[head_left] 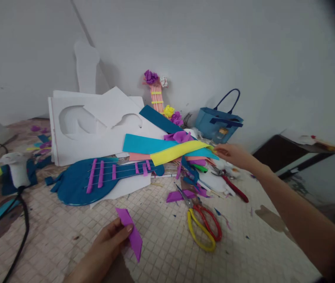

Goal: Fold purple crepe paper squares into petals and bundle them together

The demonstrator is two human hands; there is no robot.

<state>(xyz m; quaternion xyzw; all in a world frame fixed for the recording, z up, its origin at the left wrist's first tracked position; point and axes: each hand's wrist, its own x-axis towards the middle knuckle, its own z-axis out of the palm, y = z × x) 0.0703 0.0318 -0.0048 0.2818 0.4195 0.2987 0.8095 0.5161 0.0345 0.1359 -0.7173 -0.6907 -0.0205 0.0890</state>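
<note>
Low in the head view, my left hand pinches a purple foam strip between thumb and fingers. My right hand reaches to the far side, its fingers closed at the right end of a yellow strip. That strip lies across a light blue strip on a pile of scraps. Left of the pile lies a blue guitar-shaped cutout with purple bars and thin strings across it. Scissors with one red and one yellow handle rest on the table between my hands.
White cut-out boards lean at the back wall. Red-handled pliers lie right of the scraps. A blue bag stands behind. At the left are a white glue gun and its black cable.
</note>
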